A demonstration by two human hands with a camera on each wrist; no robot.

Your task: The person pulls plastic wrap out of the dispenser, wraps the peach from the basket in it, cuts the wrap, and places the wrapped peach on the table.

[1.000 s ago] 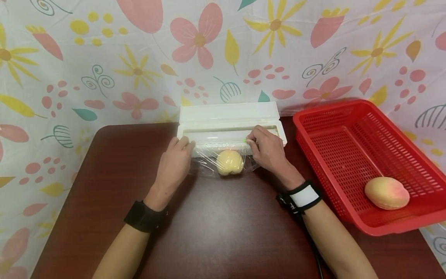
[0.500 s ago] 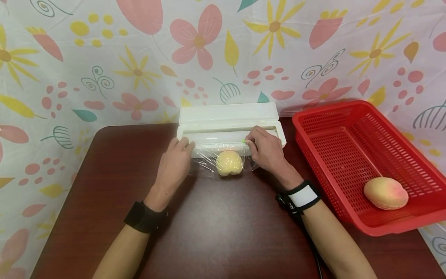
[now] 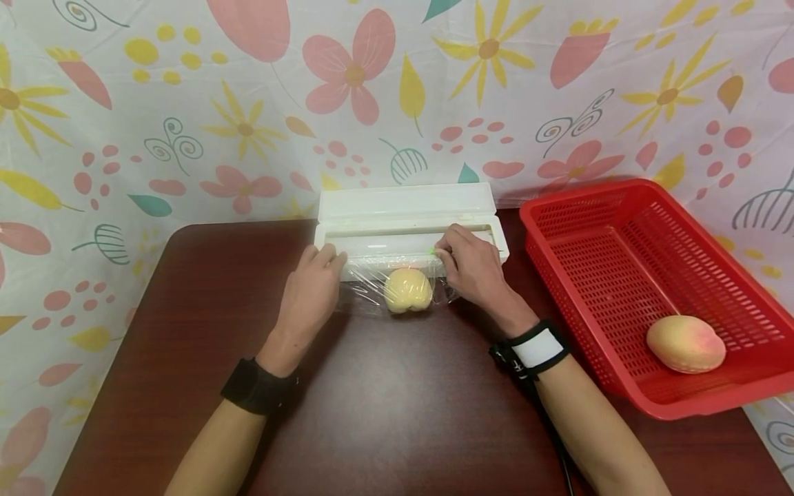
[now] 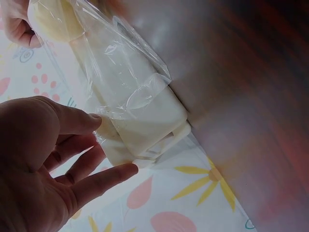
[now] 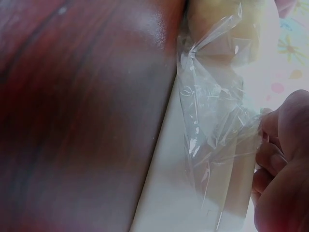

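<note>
A white cling film box (image 3: 406, 201) stands at the back of the table with its lid up and a film roll (image 3: 378, 245) inside. Clear film (image 3: 366, 289) runs out over its front and drapes a pale yellow peach-like fruit (image 3: 408, 290). With thumb and fingers, my left hand (image 3: 310, 286) holds the box's left front corner, film under the thumb (image 4: 79, 121). On the right, my right hand (image 3: 474, 265) pinches a small bright green slide cutter (image 3: 432, 251) at the box's front edge; the fingers mostly cover it. Crumpled film (image 5: 212, 106) shows beside this hand in the right wrist view.
A red perforated basket (image 3: 620, 399) stands at the right, holding a yellow-pink peach (image 3: 686, 344). Behind the dark wooden table (image 3: 372, 413) hangs a flowered cloth (image 3: 248, 89). A black cable (image 3: 561, 455) trails from the right wrist strap (image 3: 532, 350).
</note>
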